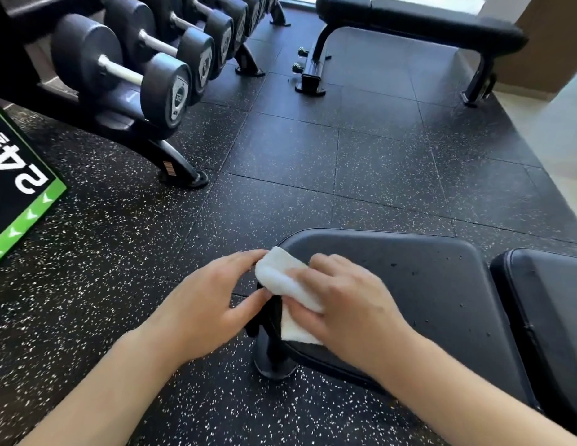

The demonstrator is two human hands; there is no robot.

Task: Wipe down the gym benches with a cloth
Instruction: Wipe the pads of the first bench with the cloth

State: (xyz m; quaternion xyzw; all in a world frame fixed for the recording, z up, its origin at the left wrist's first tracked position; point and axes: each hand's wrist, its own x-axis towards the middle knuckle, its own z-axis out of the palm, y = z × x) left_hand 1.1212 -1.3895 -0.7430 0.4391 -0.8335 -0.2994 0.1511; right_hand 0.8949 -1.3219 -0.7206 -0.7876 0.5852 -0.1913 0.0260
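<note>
A: Cloth [288,278] — where does it sit against the fingers?

B: It's a folded white pad at the near left corner of the bench seat [409,284], partly hanging over the edge. The right hand [348,304] lies over its right half, fingers curled down onto it, thumb underneath, so it grips the pad. The left hand [210,294] meets it from the other side: its fingertips touch the far corner and its thumb touches the near edge, lightly pinching.

A: And its long axis?

B: Slantwise, from beyond the left fingertips toward the right palm. The unwiped seat runs off to the right of the right knuckles, toward the back pad [544,317].

A: So which hand leads?

B: My judgement: the right. It's already on top, and the bench stretches away on its side. The left looks to be only squaring the fold.
</note>
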